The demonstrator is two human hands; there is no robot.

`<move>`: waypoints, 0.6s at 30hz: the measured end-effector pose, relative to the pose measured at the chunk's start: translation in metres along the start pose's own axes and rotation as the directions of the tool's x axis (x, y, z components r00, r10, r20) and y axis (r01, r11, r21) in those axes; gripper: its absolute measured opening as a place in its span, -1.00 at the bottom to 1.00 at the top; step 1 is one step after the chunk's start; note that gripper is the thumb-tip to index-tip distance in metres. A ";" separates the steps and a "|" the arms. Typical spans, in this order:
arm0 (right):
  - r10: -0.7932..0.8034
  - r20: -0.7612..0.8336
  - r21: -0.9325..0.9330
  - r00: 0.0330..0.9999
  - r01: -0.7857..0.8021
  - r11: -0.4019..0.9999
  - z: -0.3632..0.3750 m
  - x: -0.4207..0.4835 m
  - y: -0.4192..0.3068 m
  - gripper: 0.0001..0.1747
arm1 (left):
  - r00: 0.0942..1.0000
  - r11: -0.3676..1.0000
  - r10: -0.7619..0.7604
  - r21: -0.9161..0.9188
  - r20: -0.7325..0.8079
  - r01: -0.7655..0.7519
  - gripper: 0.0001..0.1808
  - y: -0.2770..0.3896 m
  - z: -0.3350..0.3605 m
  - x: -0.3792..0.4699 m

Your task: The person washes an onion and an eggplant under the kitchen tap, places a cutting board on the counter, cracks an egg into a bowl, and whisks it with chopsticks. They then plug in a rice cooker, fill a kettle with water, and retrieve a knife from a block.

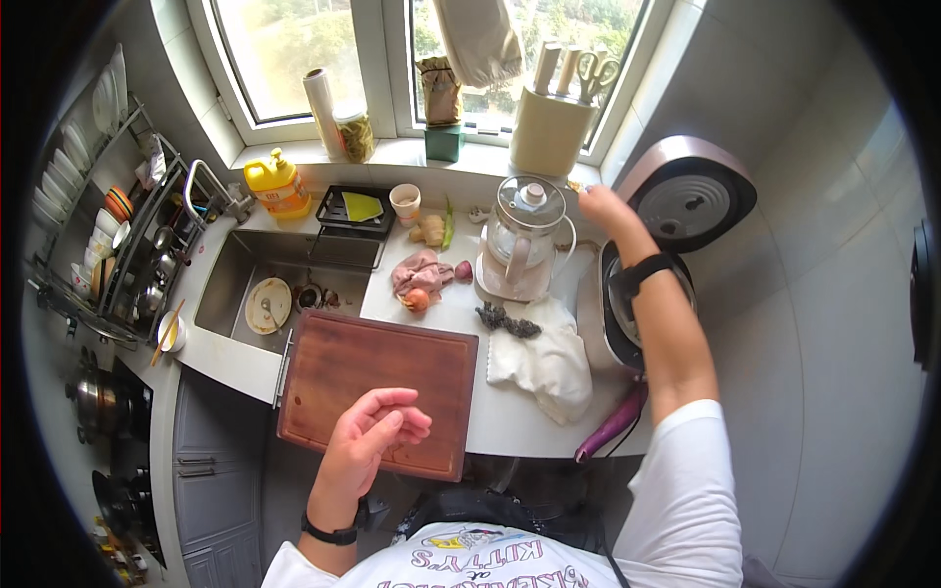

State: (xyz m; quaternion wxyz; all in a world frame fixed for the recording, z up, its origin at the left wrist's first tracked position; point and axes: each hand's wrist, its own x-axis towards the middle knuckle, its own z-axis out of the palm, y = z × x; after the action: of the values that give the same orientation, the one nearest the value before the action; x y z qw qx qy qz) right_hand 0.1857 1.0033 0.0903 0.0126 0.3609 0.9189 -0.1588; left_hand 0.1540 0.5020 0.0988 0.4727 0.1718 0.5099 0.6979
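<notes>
My left hand hovers over the near part of a wooden cutting board, fingers apart and curled, with nothing in it. My right hand reaches to the back of the counter, right of a glass electric kettle, beside a small packet; its fingers are mostly hidden, so I cannot tell whether it holds anything. My right forearm passes over the open rice cooker. Left of the kettle lie an onion, a shallot, a pinkish cloth, ginger and a green stalk.
A white cloth, a dark grey scrubber and an eggplant lie at the right. The sink holds a dirty plate. A knife block stands on the sill; a dish rack is far left.
</notes>
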 end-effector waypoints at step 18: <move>0.366 0.373 0.911 0.852 -0.411 0.027 0.112 0.065 0.074 -0.88 | 0.990 0.984 -0.096 -0.138 0.105 0.110 -0.66 0.003 -0.040 0.052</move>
State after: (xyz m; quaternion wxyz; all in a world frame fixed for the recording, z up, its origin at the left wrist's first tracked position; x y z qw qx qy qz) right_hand 0.1771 1.0631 -0.0463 -0.1641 0.5130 0.4581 -0.7071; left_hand 0.0979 0.5231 0.0716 0.5437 0.1447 0.4430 0.6980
